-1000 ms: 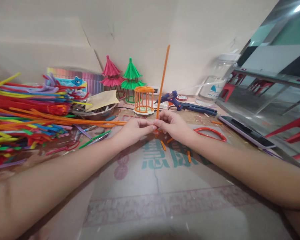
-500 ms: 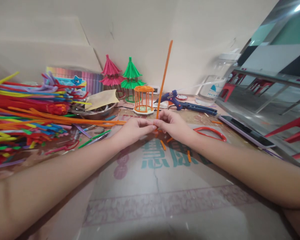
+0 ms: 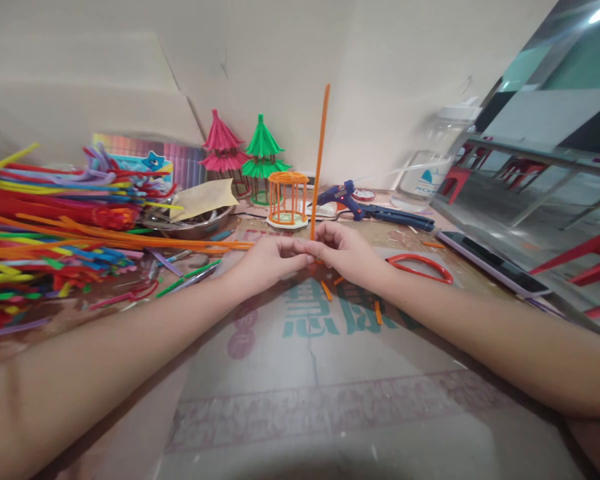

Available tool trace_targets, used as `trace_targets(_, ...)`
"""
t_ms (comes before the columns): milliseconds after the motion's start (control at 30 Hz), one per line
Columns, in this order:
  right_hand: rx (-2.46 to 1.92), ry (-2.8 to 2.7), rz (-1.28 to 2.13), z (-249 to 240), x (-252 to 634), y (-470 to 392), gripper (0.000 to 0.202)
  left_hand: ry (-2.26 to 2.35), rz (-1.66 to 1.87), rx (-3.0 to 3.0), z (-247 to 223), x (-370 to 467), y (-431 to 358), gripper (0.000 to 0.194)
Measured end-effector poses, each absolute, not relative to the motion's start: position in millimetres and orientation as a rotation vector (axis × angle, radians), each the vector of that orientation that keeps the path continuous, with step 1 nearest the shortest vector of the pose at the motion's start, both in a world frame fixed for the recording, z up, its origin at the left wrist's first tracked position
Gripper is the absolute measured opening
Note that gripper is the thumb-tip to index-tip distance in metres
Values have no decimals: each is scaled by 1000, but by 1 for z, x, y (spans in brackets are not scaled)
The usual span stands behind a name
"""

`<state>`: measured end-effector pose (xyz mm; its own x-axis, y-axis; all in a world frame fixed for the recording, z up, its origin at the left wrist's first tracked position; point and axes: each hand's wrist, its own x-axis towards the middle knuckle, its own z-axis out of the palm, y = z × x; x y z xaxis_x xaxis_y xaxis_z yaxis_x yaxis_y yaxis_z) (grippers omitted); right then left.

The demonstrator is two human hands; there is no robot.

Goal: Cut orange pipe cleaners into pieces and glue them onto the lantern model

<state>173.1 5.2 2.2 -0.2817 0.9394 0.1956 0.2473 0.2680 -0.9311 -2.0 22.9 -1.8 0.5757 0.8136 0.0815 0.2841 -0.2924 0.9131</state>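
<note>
A long orange pipe cleaner (image 3: 321, 160) stands nearly upright, its lower end pinched between my two hands. My left hand (image 3: 275, 259) has its thumb and fingers pressed together at that end. Against it, the fingertips of my right hand (image 3: 344, 248) are closed round the same end; the bent part between the fingers is mostly hidden. Below my hands lie several short orange pipe cleaner offcuts (image 3: 378, 312). Just behind is an orange cage-like frame (image 3: 289, 200) of pipe cleaners on a pale base. Red-handled scissors (image 3: 420, 265) lie beside my right wrist.
Bundles of coloured pipe cleaners (image 3: 55, 227) fill the left side, near a metal bowl (image 3: 195, 225). Pink (image 3: 223, 143) and green (image 3: 264, 150) tiered roof models stand at the back. A blue glue gun (image 3: 347, 198), blue pliers-like tool (image 3: 395, 216), clear jug (image 3: 425, 160) and phone (image 3: 493, 262) are right.
The upright pipe cleaner's top has swung slightly left, so it leans less. Both hands stay pressed together in nearly the same place.
</note>
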Motion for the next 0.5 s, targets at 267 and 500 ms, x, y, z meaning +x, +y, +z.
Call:
trace_targets(267, -1030, -1710, 1097, 2, 174, 8, 34, 884, 694, 1851, -2, -3, 23, 20)
trace_targets(500, -1085, -1968, 943, 44, 205, 6, 25, 867, 702, 1821, -1, -2, 20, 22)
